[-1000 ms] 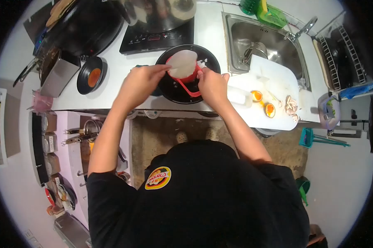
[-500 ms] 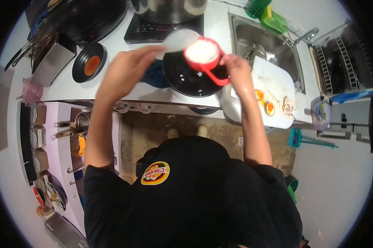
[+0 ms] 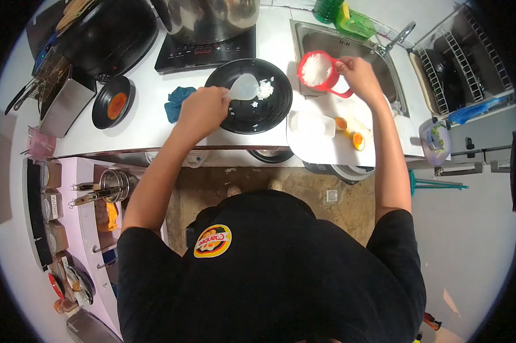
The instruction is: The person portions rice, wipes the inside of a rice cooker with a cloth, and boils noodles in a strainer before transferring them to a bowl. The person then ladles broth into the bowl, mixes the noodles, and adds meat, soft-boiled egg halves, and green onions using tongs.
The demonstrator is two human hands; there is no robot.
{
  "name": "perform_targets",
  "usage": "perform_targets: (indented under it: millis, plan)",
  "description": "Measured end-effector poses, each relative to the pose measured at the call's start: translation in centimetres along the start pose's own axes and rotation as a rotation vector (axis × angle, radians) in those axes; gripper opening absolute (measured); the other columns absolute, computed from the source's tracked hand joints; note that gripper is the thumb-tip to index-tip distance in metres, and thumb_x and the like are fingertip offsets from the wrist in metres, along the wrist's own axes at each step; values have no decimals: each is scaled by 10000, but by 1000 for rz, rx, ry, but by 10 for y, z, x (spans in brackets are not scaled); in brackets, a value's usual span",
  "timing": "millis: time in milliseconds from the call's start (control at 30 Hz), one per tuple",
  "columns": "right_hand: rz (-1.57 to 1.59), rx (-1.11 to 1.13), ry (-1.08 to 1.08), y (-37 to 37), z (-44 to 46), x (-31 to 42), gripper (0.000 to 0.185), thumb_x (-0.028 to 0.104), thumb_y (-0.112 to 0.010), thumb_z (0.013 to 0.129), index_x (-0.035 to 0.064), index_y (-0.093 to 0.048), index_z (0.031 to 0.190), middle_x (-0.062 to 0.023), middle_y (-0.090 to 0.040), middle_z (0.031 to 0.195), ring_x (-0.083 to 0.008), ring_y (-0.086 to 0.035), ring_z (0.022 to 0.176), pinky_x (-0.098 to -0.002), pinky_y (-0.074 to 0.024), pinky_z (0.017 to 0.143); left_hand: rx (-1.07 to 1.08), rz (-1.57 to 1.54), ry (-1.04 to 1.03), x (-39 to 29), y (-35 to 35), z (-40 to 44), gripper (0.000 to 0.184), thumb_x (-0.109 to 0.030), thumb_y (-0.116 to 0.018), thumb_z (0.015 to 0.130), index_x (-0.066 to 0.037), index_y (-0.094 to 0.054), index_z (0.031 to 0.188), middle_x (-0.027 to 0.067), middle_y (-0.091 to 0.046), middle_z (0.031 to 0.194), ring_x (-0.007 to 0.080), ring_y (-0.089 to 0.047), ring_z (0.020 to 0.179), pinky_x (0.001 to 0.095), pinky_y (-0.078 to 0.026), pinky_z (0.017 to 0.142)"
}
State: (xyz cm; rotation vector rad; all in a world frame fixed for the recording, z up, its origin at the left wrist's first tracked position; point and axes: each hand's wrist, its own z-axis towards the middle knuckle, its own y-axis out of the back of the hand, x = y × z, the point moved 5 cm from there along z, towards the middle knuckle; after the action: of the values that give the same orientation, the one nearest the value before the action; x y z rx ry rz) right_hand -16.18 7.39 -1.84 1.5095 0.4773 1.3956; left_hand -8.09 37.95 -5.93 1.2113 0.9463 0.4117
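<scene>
My left hand point(image 3: 205, 110) is closed round the handle of a translucent rice paddle point(image 3: 244, 87), whose flat head is over the black plate point(image 3: 246, 121). A small heap of white rice point(image 3: 265, 90) and a few scattered grains lie on that plate. To the right, my right hand point(image 3: 358, 77) grips the handle of a red cup point(image 3: 325, 86) holding white rice, raised between the plate and the sink. Below the cup, two egg halves point(image 3: 358, 141) with orange yolks and a white rectangular container point(image 3: 313, 124) rest on the white cutting board point(image 3: 303, 150).
A large metal pot point(image 3: 212, 20) stands on the induction cooker point(image 3: 229, 52). At the left are a small black dish point(image 3: 104, 108) with orange sauce and a dark blue cloth point(image 3: 176, 103). The sink point(image 3: 329, 41) and a dish rack point(image 3: 449, 80) are at the right.
The red cup has moved right, away from above the plate, in my right hand. My left hand has brought the paddle down over the plate, where a heap of rice now shows.
</scene>
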Motion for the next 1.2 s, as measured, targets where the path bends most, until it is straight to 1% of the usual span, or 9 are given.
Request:
perform_targets:
  millis: [333, 600, 700, 833, 900, 967, 1033, 1133, 1200]
  plan:
    - [139, 251, 67, -50, 6, -19, 281, 209, -551, 863, -58, -636, 834, -245, -599, 722, -366, -573, 661, -402, -456, 667, -35, -153, 54, -51, -27, 0, 202, -184, -525, 867, -49, -661, 933, 214, -636, 810, 398, -612, 768, 468, -484, 711]
    - [519, 306, -171, -29, 0, -60, 242, 208, -494, 930, 5, -599, 848, -36, -515, 555, -139, -588, 583, -270, -438, 500, -290, 153, -246, -139, -19, 30, 196, -157, -531, 850, -75, -614, 1008, 175, -645, 795, 354, -626, 662, 431, -509, 602]
    - [873, 313, -253, -9, -14, -50, 239, 210, -447, 959, 23, -571, 879, -3, -443, 501, -150, -607, 554, -248, -452, 455, -527, 0, -292, -127, 6, 36, 224, -170, -547, 853, -75, -612, 1045, 185, -642, 792, 340, -629, 641, 440, -497, 599]
    - [1089, 303, -172, -11, -11, -38, 238, 179, -420, 956, -10, -540, 874, -4, -371, 464, -174, -567, 424, -286, -465, 363, -309, -556, -135, -87, 31, 20, 335, -136, -496, 908, -54, -545, 1228, 76, -612, 664, 157, -552, 568, 316, -435, 554]
    - [1183, 274, -199, -33, -16, -16, 174, 127, -423, 898, -3, -538, 881, -7, -368, 476, -186, -523, 370, -300, -462, 315, -521, -438, -396, -62, 24, 18, 303, -126, -452, 936, -59, -568, 1207, -12, -480, 601, 59, -417, 535, 263, -357, 489]
    - [1201, 314, -242, -69, -24, 7, 193, 142, -404, 892, 15, -550, 891, -20, -377, 485, -193, -525, 370, -290, -449, 306, -157, -516, 82, -57, 24, -13, 293, -130, -431, 947, -51, -587, 1183, -15, -469, 608, 68, -398, 530, 239, -348, 494]
    - [1159, 343, -267, -96, -38, 36, 178, 151, -438, 901, 2, -531, 865, -12, -374, 472, -169, -498, 347, -272, -400, 272, -173, -461, 147, -45, 17, -27, 283, -158, -451, 944, -51, -604, 1156, 36, -555, 636, 109, -474, 546, 268, -404, 535]
    - [1171, 388, -295, -134, -45, 52, 210, 159, -407, 926, 2, -512, 836, -21, -373, 468, -182, -491, 328, -275, -377, 262, -153, -271, 277, -27, 1, -36, 278, -209, -468, 927, -73, -624, 1113, 196, -628, 773, 302, -634, 691, 344, -467, 651]
    - [1129, 426, -290, -149, -49, 55, 274, 191, -385, 962, 3, -487, 792, -79, -436, 474, -266, -566, 374, -310, -375, 272, -115, -272, 284, -12, -18, -34, 279, -207, -463, 926, -72, -627, 1107, 208, -635, 826, 335, -631, 751, 361, -471, 686]
